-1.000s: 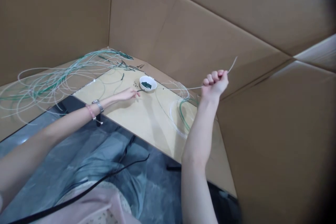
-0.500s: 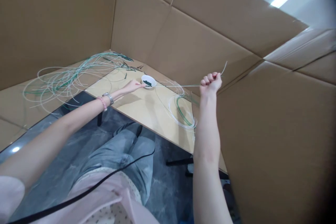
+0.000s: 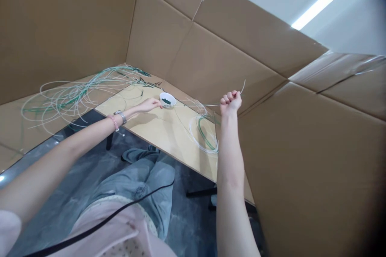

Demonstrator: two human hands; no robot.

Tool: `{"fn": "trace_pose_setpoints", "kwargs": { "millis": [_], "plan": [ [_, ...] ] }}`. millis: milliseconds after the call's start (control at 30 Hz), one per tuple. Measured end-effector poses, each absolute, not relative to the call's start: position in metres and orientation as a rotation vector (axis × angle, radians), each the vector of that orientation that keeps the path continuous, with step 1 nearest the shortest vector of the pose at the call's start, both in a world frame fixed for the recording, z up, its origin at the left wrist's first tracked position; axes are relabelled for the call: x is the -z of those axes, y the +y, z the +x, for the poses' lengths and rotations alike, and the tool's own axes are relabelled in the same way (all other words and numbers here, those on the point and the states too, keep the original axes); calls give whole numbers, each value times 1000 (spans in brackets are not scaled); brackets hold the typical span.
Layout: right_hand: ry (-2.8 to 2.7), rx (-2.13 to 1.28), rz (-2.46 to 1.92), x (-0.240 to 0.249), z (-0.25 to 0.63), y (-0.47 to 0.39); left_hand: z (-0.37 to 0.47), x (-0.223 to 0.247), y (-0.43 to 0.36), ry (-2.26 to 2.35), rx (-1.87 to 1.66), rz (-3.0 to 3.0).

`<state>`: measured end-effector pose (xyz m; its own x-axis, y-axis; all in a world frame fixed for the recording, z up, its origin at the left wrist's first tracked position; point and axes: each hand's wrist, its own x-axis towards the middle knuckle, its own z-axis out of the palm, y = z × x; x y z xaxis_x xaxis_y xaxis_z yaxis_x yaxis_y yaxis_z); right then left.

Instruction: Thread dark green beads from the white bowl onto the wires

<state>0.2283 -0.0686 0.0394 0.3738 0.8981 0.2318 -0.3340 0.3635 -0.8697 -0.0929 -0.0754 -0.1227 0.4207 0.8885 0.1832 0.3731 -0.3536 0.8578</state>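
From my station I see the strand stretched taut between the hands, over the table and beside the white bowl. My right hand is curled tight around it, a free end poking out above; my left hand pinches near the bowl, exactly what I can't tell. I judge this strand partway: dark pieces seem threaded there, more lie in the bowl. The left bundle, dark-ended, looks finished; the right coil looks undone
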Motion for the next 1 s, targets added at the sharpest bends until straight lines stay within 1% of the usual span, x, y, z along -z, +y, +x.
{"fn": "trace_pose_setpoints", "kwargs": {
  "millis": [167, 400, 533, 667, 800, 900, 1000],
  "plan": [
    [-838, -933, -829, -46, 227, -67, -91, 117, -69, 1045, -786, 1898],
    [-897, -949, -778, -55, 221, -64, -88, 114, -62, 1140, -951, 1916],
    [-937, -971, -755, -53, 217, -55, -83, 122, -62, 1221, -966, 1918],
    [-979, -983, -749, -48, 212, -43, -80, 133, -60, 1358, -877, 1930],
    [-1052, -982, -753, -48, 204, -28, -80, 146, -62, 1474, -695, 1982],
    [-1143, -1016, -774, -47, 188, -18, -83, 153, -66, 1476, -543, 2062],
    [-1261, -1068, -799, -42, 164, -14, -89, 149, -57, 1449, -492, 2152]
  ]
}}
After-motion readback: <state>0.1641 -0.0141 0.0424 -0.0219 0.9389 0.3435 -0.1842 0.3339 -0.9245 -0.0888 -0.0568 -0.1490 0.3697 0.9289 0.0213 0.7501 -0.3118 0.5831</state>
